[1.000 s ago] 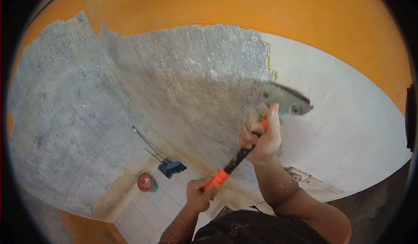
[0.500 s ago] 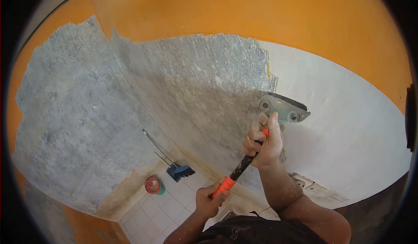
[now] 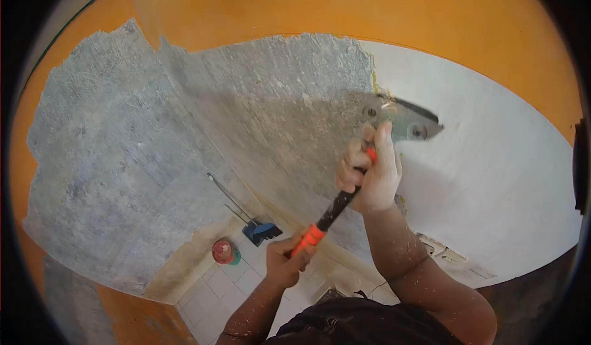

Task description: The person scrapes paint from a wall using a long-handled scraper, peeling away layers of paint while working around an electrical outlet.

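A long-handled scraper (image 3: 337, 211) with a black and orange handle slants up to the right. My right hand (image 3: 374, 171) wraps round the upper handle, just below the wide metal scraper head (image 3: 403, 120), its thumb pointing up. Lower down, my left hand (image 3: 290, 262) is closed round the orange end of the handle. The scraper head lies at the wall, at the border between rough grey bare surface (image 3: 265, 105) and smooth white coating (image 3: 486, 166). Whether the blade touches the wall is hard to tell.
Orange paint (image 3: 369, 6) covers the upper wall. A blue dustpan (image 3: 261, 230) with a long handle and a red and green bucket (image 3: 226, 252) stand on the white tiled floor (image 3: 215, 296) in the corner. Wall sockets (image 3: 434, 246) sit low at the right, near my right forearm.
The scraper head and my right hand have moved up along the wall. My left hand has shifted slightly left and up. Both hands keep their hold on the handle.
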Tool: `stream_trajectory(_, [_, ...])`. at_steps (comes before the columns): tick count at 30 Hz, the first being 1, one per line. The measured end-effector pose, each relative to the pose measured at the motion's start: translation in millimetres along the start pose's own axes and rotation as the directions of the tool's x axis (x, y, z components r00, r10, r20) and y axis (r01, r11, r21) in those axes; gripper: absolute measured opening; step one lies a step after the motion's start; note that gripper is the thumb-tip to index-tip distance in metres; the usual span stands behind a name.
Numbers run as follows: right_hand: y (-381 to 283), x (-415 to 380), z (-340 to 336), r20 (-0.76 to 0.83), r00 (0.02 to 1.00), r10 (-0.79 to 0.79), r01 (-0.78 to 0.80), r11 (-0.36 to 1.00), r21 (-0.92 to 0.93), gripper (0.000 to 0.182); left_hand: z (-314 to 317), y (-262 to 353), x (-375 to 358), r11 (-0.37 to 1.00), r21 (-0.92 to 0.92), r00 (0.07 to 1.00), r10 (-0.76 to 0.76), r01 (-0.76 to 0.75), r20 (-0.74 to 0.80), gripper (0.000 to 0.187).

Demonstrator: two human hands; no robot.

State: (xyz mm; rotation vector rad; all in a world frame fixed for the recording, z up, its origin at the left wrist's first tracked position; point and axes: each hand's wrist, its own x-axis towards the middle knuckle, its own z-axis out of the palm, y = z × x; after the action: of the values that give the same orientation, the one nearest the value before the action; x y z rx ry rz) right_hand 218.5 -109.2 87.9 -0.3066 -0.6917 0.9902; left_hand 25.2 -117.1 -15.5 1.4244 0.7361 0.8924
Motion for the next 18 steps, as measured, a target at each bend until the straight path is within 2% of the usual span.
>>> stream_trajectory(3, [0,0,1,-0.002,1.000,-0.003,0.003,1.000,0.025,0.039,0,0,0,0.999,0.031,0.999,0.030,-0.029,-0.027,0.042])
stream_trajectory(4, [2,-6,-4,-0.023,1.000,0.008,-0.007,0.999,0.040,0.039,-1,-6,-3,0.999,0.045,1.000,0.002,-0.002,0.007,0.043])
stream_trajectory(6, [6,-14,-14,-0.018,1.000,0.004,-0.004,1.000,0.009,0.039,8,-21,-10,0.999,-0.048,1.000,-0.008,0.010,0.023,0.041])
stream_trajectory(10, [-3,1,6,-0.044,0.999,-0.029,0.027,0.999,-0.046,0.038,0,9,9,0.992,-0.125,0.998,0.005,0.002,0.055,0.042])
stream_trajectory(11, [-5,8,14,-0.023,0.998,-0.067,0.065,0.996,-0.064,0.037,-1,10,10,0.993,-0.119,0.998,0.011,-0.004,0.057,0.042])
stream_trajectory(13, [0,4,7,0.009,0.997,-0.076,0.076,0.997,-0.031,0.036,-7,8,6,0.995,0.070,0.997,0.063,-0.066,0.046,0.042])
stream_trajectory(14, [1,-1,3,-0.001,0.998,-0.069,0.068,0.997,-0.037,0.036,-3,6,0,1.000,0.004,1.000,-0.021,0.021,0.018,0.042])
stream_trajectory(15, [4,-7,0,-0.015,0.998,-0.061,0.060,0.997,-0.045,0.036,1,0,-6,1.000,-0.001,1.000,-0.021,0.021,0.017,0.042])
stream_trajectory(16, [7,-10,-1,-0.106,0.994,-0.006,0.000,0.998,-0.058,0.035,4,-5,-10,0.995,-0.081,0.998,-0.055,0.057,0.026,0.042])
stream_trajectory(17, [7,-6,-2,-0.103,0.995,-0.011,0.005,0.998,-0.061,0.035,6,-8,-10,0.983,-0.159,0.995,-0.087,0.092,0.040,0.043])
stream_trajectory(18, [5,0,1,-0.065,0.998,-0.027,0.021,0.995,-0.096,0.037,2,-10,-6,0.994,-0.031,0.995,-0.102,0.102,-0.009,0.042])
